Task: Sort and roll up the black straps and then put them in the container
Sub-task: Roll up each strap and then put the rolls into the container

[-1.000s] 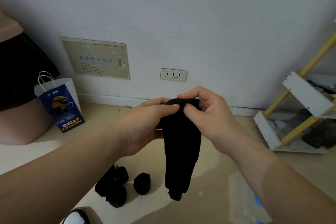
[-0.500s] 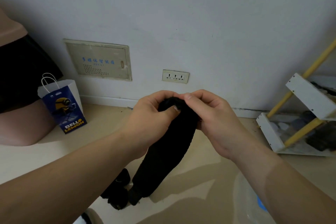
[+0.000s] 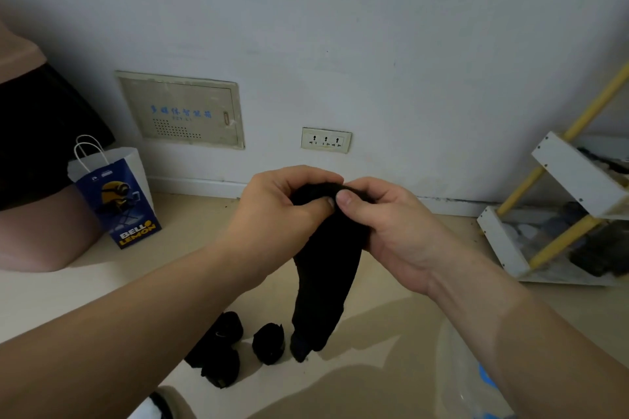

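Black strap (image 3: 326,265) held up in front of wall (image 3: 374,27), top end bunched between both hands. Left hand (image 3: 272,218) curled round that end from the left, thumb pressing into fabric. Right hand (image 3: 391,228) pinches same end from the right, thumb on top, other digits wrapped behind. Thumbs almost touching. Rest of strap hangs straight down, loose, lower tip near floor (image 3: 391,333); cannot tell if it touches. Just left of tip: 1 rolled strap (image 3: 269,343) on floor, then dark pile (image 3: 218,350) of more rolled ones further left, count unclear. Translucent container (image 3: 463,378) at lower right, partly behind right forearm, blue bit showing. Blue paper bag (image 3: 115,197) stands by wall on left, beside another person's leg (image 3: 41,231). Wall socket (image 3: 326,140) and beige panel (image 3: 180,110) behind hands. White shelf (image 3: 578,173) with yellow rods at right.
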`<state>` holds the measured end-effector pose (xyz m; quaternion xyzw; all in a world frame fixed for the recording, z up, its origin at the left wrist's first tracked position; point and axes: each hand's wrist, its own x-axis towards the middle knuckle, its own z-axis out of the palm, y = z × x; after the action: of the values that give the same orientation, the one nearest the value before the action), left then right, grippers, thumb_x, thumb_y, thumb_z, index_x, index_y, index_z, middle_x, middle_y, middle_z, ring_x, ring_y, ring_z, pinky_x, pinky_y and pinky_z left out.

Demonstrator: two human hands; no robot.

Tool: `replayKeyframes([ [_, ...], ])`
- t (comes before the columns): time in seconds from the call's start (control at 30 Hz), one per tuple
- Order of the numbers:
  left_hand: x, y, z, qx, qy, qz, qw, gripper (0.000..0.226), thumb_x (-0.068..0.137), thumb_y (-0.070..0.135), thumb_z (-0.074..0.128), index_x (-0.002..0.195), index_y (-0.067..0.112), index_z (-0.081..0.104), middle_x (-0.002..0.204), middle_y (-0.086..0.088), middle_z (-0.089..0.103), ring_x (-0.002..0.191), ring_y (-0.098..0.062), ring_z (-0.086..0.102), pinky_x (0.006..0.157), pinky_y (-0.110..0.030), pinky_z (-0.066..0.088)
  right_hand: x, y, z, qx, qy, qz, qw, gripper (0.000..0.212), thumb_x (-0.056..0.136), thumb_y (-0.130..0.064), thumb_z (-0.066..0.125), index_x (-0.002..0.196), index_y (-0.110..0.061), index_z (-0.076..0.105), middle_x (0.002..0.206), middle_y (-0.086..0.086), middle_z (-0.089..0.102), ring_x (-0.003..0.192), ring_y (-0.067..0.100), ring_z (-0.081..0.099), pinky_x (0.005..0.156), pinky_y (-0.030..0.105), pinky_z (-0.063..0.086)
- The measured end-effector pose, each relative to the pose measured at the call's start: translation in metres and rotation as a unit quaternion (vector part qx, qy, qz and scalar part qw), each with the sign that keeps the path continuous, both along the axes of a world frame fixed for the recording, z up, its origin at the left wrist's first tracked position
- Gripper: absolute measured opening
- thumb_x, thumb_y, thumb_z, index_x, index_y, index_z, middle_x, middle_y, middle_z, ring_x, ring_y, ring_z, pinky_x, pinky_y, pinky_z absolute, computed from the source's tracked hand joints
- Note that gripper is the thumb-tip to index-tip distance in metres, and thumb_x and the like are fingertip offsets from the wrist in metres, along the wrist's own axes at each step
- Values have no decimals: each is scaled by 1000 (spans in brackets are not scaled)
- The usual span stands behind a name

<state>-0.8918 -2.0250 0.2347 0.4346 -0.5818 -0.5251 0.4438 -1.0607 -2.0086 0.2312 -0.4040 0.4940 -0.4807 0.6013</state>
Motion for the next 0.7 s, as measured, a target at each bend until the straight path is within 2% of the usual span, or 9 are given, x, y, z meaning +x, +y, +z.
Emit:
replayKeyframes([
  [0.1, 5, -2, 2, 33, 4, -31, 999, 29, 96, -2, 68, 104, 23, 82, 94, 3, 81, 81, -6, 75, 66, -16, 55, 0, 0, 0, -2, 5, -1, 1000, 12, 98, -4, 69, 93, -13, 75, 87, 8, 72, 80, 21, 71, 79, 32, 57],
  [0.17, 9, -6, 2, 70, 7, -65, 995, 34, 97, 0, 64, 111, 26, 81, 105, -1, 80, 87, -10, 72, 74, -23, 53, -1, -2, -2, -7, 15, -16, 1000, 14, 97, -2, 70, 94, -14, 75, 90, 10, 73, 84, 23, 71, 83, 37, 58],
  [0.27, 14, -12, 0, 132, 19, -96, 986, 32, 88, 28, 66, 118, 30, 78, 116, -5, 78, 107, -22, 73, 89, -38, 53, -3, -5, -4, -48, 65, -38, 996, 17, 97, 2, 70, 98, -13, 77, 99, 14, 79, 92, 25, 74, 93, 42, 59],
  [0.33, 13, -10, -3, 134, -14, -98, 986, 31, 98, 47, 64, 117, 26, 77, 107, -4, 78, 98, -19, 73, 84, -37, 53, -2, -4, -5, -97, 121, -34, 987, 23, 96, 4, 71, 98, -17, 78, 102, 10, 81, 97, 20, 76, 91, 34, 61],
  [0.37, 12, -9, -5, 126, -30, -96, 987, 33, 103, 48, 61, 116, 22, 76, 102, -3, 78, 92, -17, 73, 82, -36, 54, -1, -4, -5, -120, 145, -28, 982, 27, 95, 5, 71, 95, -21, 78, 101, 6, 81, 97, 17, 77, 90, 31, 61],
  [0.47, 11, -7, -5, 96, -25, -77, 992, 25, 106, 33, 59, 112, 15, 76, 100, -7, 78, 89, -15, 74, 80, -33, 54, 2, -5, -7, -161, 175, -27, 971, 33, 92, 5, 75, 92, -28, 79, 99, 0, 81, 98, 15, 77, 89, 29, 60],
  [0.57, 10, -7, 0, 78, 6, -66, 995, 19, 107, 21, 58, 111, 15, 75, 100, -6, 79, 90, -15, 75, 73, -25, 55, 1, -4, -6, -140, 110, -53, 983, 28, 89, 3, 80, 100, -23, 81, 102, 4, 80, 97, 16, 76, 88, 30, 58],
  [0.63, 10, -6, 2, 65, 20, -64, 996, 17, 107, 17, 59, 112, 17, 75, 99, -4, 79, 91, -14, 76, 73, -24, 57, -1, -3, -2, -82, 38, -14, 996, 24, 90, -9, 81, 113, -16, 78, 110, 9, 78, 103, 22, 76, 91, 37, 59],
  [0.7, 10, -6, 2, 37, 21, -62, 997, 17, 106, 14, 61, 112, 19, 76, 102, -3, 80, 97, -16, 76, 79, -26, 61, -4, -2, 1, -34, 7, 45, 998, 39, 91, -34, 78, 119, -7, 76, 116, 14, 78, 108, 30, 76, 94, 42, 60],
])
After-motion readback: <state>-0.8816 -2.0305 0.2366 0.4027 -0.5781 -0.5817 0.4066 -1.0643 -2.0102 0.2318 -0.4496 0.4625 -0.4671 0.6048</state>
